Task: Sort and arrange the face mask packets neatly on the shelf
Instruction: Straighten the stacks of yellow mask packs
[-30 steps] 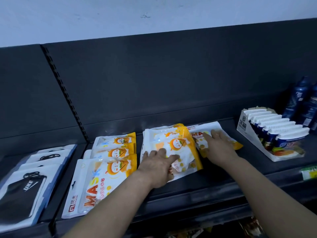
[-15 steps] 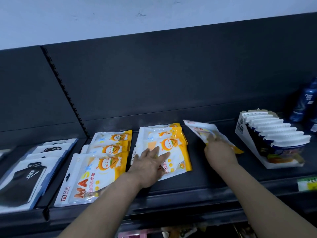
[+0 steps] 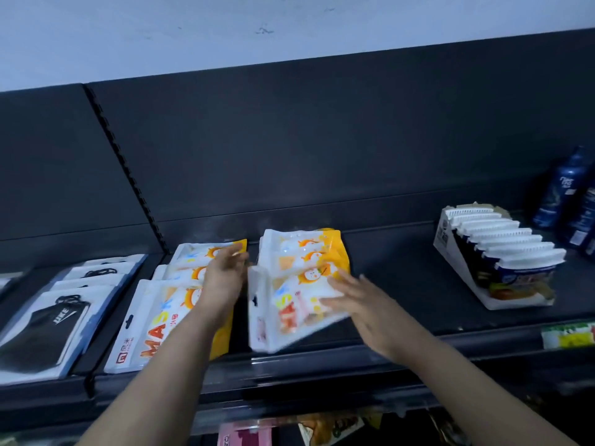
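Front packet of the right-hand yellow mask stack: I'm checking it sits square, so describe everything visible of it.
The front mask packet is a glossy white plastic pouch with an orange cartoon face, orange MASK lettering and a hang slot. It lies skewed and blurred, overlapping the packets behind, its near corner at the shelf lip. The right hand rests straight fingers on its right edge.

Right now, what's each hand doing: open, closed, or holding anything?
Left hand: open, fingers straight, holding nothing.
Right hand: open, fingers laid flat on the front orange mask packet.
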Demonstrator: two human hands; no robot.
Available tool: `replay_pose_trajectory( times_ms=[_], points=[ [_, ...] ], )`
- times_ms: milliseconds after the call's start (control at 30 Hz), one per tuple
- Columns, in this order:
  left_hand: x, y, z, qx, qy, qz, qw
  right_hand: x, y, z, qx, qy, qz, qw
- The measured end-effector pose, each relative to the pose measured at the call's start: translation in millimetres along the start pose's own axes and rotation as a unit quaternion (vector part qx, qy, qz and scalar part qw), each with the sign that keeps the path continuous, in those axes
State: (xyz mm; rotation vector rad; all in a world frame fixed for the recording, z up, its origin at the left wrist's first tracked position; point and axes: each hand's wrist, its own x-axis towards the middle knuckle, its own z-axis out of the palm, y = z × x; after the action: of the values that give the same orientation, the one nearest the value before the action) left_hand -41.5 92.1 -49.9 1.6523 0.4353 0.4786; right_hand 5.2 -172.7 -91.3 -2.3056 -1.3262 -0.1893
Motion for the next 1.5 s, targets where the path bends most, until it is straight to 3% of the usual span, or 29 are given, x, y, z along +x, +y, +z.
replay_pose_trajectory(
  times_ms=[67, 100, 167, 233, 300, 433, 567, 733, 967, 1300, 1433, 1500],
  points=[
    [-3, 12, -9, -0.030, -0.008, -0.015, 0.999, -7, -2, 9, 0.006, -0.089, 0.044, 0.995],
    [-7, 17, -9, 0.018, -0.039, -0.002, 0.999, -6, -5, 8, 0.009, -0.091, 0.062, 0.994],
    [-18, 15, -3, 0.193, -0.108, 0.030, 0.975, 2, -15, 4, -0.009, -0.031, 0.092, 0.995],
    [-28, 7, 7, 0.347, -0.162, 0.041, 0.923, 18, -24, 0, -0.030, 0.054, 0.121, 0.991],
    [-36, -1, 19, 0.422, -0.186, 0.036, 0.886, 32, -28, -1, -0.001, 0.053, 0.179, 0.982],
    [-39, -10, 27, 0.470, -0.209, 0.032, 0.857, 40, -27, 10, 0.012, -0.064, 0.270, 0.961],
    [-27, -6, 24, 0.478, -0.238, 0.105, 0.839, 37, -26, 21, -0.052, -0.057, 0.278, 0.957],
    [-14, -4, 20, 0.522, -0.253, 0.083, 0.810, 52, -17, 10, 0.008, -0.071, 0.266, 0.961],
    [21, 5, 16, 0.431, -0.256, -0.039, 0.865, 78, 3, 2, 0.146, -0.100, 0.360, 0.916],
    [30, 5, 17, 0.452, -0.238, -0.070, 0.857, 89, 20, 2, 0.155, -0.137, 0.324, 0.923],
    [34, -4, 21, 0.352, -0.212, -0.088, 0.907, 90, 28, 5, 0.177, -0.134, 0.323, 0.920],
    [34, -9, 22, 0.329, -0.208, -0.100, 0.916, 91, 29, 4, 0.180, -0.137, 0.324, 0.919]
  ],
)
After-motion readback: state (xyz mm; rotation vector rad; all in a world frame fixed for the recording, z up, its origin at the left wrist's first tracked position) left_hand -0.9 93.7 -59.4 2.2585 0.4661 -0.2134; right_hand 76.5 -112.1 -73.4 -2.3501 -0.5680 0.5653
